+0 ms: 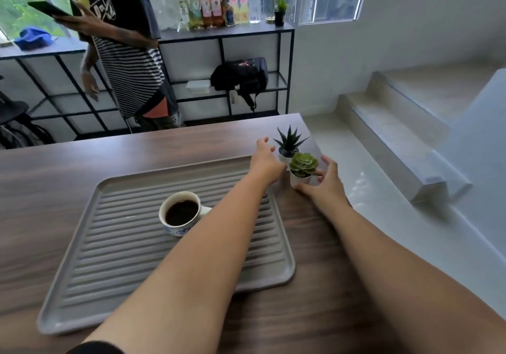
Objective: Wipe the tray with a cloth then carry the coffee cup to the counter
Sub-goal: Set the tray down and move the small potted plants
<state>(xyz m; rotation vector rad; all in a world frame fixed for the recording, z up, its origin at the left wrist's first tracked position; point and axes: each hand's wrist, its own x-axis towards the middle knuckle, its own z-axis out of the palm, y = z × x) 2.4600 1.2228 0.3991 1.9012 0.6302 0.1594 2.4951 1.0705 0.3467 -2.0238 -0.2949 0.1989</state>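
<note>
Reaching: left hand point(267, 162) (fingers spread) | right hand point(325, 181) cupping succulent pot point(299, 179)

The tray point(115, 279) lies on the table point(82, 159), with the coffee cup point(180, 212) standing on it toward its 12 o'clock half. Off the tray's 1 o'clock corner stand two potted plants, the spiky plant point(289, 142) behind the rosette plant point(302, 166), touching. The left hand point(267, 159) lies at their 9 o'clock, the right hand point(325, 181) at 3 o'clock.
</note>
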